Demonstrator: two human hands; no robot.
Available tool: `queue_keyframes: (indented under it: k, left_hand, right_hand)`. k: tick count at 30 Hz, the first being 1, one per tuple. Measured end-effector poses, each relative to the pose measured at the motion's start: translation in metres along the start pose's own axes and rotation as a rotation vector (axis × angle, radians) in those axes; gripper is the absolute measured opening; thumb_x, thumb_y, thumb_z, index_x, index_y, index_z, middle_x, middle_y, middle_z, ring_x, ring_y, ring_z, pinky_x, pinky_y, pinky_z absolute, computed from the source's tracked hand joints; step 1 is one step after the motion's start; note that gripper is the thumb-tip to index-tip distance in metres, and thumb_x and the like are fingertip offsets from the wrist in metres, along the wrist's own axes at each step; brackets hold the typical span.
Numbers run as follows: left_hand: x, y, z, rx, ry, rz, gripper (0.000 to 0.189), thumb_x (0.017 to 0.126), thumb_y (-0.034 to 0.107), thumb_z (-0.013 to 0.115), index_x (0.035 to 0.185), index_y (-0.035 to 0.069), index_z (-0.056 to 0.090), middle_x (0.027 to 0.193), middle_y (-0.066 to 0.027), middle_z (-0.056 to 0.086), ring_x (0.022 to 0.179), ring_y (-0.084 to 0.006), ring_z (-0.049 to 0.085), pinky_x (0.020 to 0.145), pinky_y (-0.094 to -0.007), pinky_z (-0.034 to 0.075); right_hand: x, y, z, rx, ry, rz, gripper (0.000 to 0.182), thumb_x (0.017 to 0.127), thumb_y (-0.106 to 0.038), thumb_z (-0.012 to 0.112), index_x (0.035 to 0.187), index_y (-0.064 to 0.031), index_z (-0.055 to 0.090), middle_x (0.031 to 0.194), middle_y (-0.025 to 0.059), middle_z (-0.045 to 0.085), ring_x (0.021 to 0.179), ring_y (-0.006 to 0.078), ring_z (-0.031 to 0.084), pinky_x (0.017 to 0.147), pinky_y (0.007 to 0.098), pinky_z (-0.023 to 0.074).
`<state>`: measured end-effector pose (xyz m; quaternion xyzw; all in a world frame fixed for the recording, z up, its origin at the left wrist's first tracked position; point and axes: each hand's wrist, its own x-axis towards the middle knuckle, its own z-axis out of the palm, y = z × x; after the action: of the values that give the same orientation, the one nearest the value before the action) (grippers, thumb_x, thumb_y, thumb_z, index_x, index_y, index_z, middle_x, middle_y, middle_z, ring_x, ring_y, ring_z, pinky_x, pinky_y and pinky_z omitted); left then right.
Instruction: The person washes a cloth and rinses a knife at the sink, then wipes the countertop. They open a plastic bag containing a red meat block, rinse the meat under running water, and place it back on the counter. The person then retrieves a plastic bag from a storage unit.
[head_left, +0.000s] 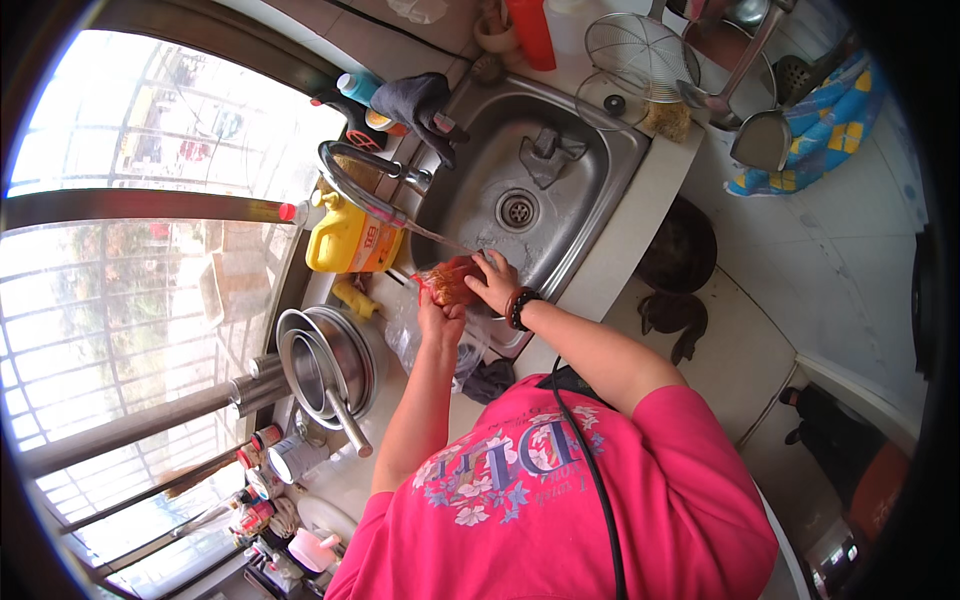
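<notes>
At the near left corner of the stainless-steel sink (551, 247), my left hand (441, 319) grips the lower end of a red bundle (454, 281) with yellowish strands on it. I cannot tell exactly what the bundle is. My right hand (496, 283), with a bracelet at the wrist, holds its other side between thumb and fingers. A thin stream of water runs from the curved faucet (360, 184) towards the bundle and my right fingertips. Beneath my left hand lies a clear plastic bag (405, 330). A wet grey cloth (551, 156) rests in the basin beyond the drain (517, 211).
Left of the sink stand a yellow detergent jug (352, 236) and stacked metal bowls (326, 367). A dark cloth (412, 101) hangs beside the faucet. Strainers (641, 56) and a glass lid (611, 101) sit at the far rim. Another person (847, 457) is partly visible at lower right.
</notes>
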<state>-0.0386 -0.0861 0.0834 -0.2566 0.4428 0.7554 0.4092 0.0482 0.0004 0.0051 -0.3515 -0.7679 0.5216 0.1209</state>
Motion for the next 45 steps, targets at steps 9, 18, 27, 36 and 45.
queue_keyframes:
  k: [9,18,27,36,45]
  left_hand:
    - [-0.006,-0.001,0.006,-0.27,-0.171,-0.181,0.03,0.096,0.032,0.035,0.103,0.012,0.057,0.079,0.0024,0.059,0.04,-0.0057,0.027,0.036,-0.0186,0.02]
    - [0.017,0.01,-0.004,0.029,-0.109,0.089,0.032,0.094,0.039,0.041,0.104,0.011,0.053,0.088,-0.0002,0.057,0.057,-0.0095,0.04,0.048,-0.0221,0.032]
    - [0.018,0.001,0.004,0.173,0.017,0.129,0.037,0.094,0.033,0.043,0.123,0.01,0.043,0.122,-0.0076,0.051,0.109,-0.0286,0.051,0.098,-0.0482,0.038]
    - [0.016,-0.008,0.005,0.236,-0.085,0.147,0.031,0.093,0.023,0.047,0.12,0.006,0.045,0.112,-0.0074,0.055,0.102,-0.0245,0.055,0.091,-0.0494,0.042]
    - [-0.029,0.001,0.014,1.049,-0.476,0.432,0.018,0.088,0.009,0.055,0.103,0.002,0.062,0.087,-0.0005,0.064,0.084,-0.0108,0.06,0.073,-0.0235,0.047]
  right_hand:
    - [0.001,-0.008,-0.017,0.788,-0.277,0.746,0.102,0.072,-0.068,0.056,0.144,-0.0208,0.003,0.145,0.0162,0.021,0.128,0.0334,0.032,0.098,0.0524,0.0332]
    - [0.03,0.03,-0.014,0.879,0.015,0.409,0.063,0.075,-0.039,0.07,0.12,-0.0011,0.047,0.11,0.0119,0.059,0.102,0.0208,0.056,0.089,0.0316,0.0429]
    - [0.046,0.074,-0.01,0.745,0.217,0.361,0.055,0.08,-0.027,0.065,0.124,-0.0009,0.044,0.113,0.0137,0.058,0.102,0.0211,0.056,0.09,0.0308,0.0419]
    - [0.049,0.103,0.009,0.589,0.12,0.634,0.044,0.09,-0.039,0.045,0.128,-0.0165,0.041,0.113,0.0064,0.054,0.094,0.0221,0.056,0.066,0.0383,0.052]
    - [0.015,-0.001,-0.039,1.539,-0.276,0.93,0.058,0.089,-0.056,0.039,0.12,-0.0079,0.047,0.12,0.0131,0.051,0.106,0.0286,0.053,0.083,0.0518,0.0474]
